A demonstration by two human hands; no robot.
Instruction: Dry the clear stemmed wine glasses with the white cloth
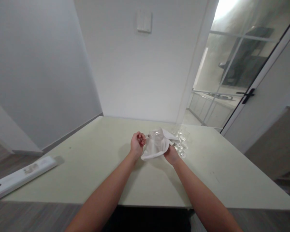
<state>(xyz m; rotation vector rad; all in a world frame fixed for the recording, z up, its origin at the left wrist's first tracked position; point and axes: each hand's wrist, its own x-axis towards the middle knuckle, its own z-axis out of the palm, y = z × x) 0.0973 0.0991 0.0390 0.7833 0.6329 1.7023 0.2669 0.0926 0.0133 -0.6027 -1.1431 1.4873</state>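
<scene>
Above the middle of the table, my left hand point(137, 142) is closed around the stem end of a clear stemmed glass point(156, 133), which lies on its side in the air. My right hand point(172, 155) grips a white cloth point(152, 152) from the right and below. The cloth spreads under and around the bowl of the glass, and it hides most of my right fingers. Just beyond my right hand, several clear stemmed glasses point(183, 138) stand close together; their exact outlines are blurred.
The pale table point(94, 161) reaches back to a white wall. A long white box point(24, 175) with a dark round hole lies at its left edge. At the right are a glazed door with a black handle point(248, 96) and a kitchen behind it.
</scene>
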